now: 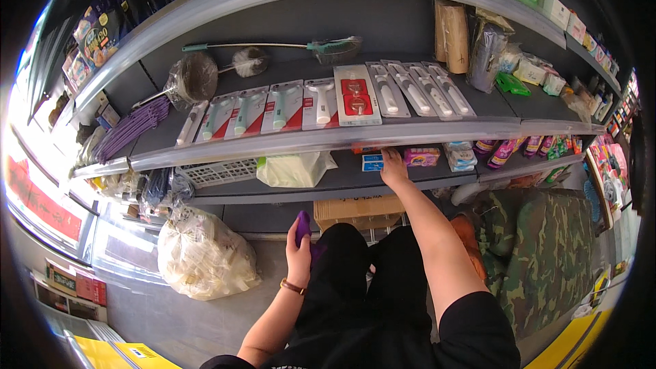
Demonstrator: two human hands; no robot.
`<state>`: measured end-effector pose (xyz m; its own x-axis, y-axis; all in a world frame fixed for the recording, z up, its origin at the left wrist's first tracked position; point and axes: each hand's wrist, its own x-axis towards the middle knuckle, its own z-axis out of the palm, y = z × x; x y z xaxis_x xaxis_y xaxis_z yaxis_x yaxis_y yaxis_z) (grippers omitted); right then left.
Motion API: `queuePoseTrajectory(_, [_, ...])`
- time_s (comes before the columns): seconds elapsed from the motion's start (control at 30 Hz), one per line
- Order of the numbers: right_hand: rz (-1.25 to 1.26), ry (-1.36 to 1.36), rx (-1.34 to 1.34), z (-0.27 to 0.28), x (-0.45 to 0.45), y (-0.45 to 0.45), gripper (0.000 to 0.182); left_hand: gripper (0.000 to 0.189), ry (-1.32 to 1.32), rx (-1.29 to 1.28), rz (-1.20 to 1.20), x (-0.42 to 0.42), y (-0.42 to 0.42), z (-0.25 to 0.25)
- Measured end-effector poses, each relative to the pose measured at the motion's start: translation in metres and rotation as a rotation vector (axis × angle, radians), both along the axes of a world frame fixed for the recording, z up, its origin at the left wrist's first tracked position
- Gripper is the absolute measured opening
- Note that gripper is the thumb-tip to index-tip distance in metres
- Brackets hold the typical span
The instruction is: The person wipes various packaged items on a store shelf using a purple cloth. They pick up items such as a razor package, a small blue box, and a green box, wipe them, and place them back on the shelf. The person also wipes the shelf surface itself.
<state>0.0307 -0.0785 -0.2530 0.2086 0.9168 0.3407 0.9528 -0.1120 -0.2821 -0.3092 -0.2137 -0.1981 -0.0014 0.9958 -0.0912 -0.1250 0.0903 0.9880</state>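
Observation:
My right hand (393,166) reaches onto the lower shelf, its fingers over the gap between a blue soap pack (372,163) and a pink-purple pack (422,157); whether it grips anything cannot be told. An orange pack (365,149) lies behind the blue one, partly hidden by the shelf edge. My left hand (299,251) is closed on a purple object (303,228) beside my left knee. Above, the middle shelf holds carded peelers (279,107), a card with red items (357,96) and several carded white-handled tools (417,91).
The clear shelf edge strip (328,137) overhangs my right hand. A white basket (220,173) and a green-white package (296,169) stand left on the lower shelf. A cardboard box (359,211) sits below. A stuffed plastic bag (205,253) and camouflage fabric (548,256) flank my legs.

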Motion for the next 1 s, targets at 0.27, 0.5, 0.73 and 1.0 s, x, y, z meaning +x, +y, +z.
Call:
queuePoseTrajectory(0.27, [-0.066, 0.134, 0.147, -0.038, 0.015, 0.004, 0.035, 0.05, -0.013, -0.063, -0.067, 0.007, -0.001, 0.016])
queuePoseTrajectory(0.5, [-0.03, 2.406, 0.185, 0.002, -0.035, -0.108, 0.029, 0.054, 0.084, 0.181, -0.237, 0.054, -0.015, 0.036])
queuePoseTrajectory(0.73, [0.335, 2.552, 0.299, 0.068, -0.072, -0.225, 0.046, 0.051, 0.365, 0.682, -0.414, 0.115, -0.046, 0.09])
queuePoseTrajectory(1.0, [0.419, 2.31, 0.514, 0.122, -0.071, -0.263, 0.045, 0.044, 0.621, 1.137, -0.593, 0.138, -0.083, 0.108])
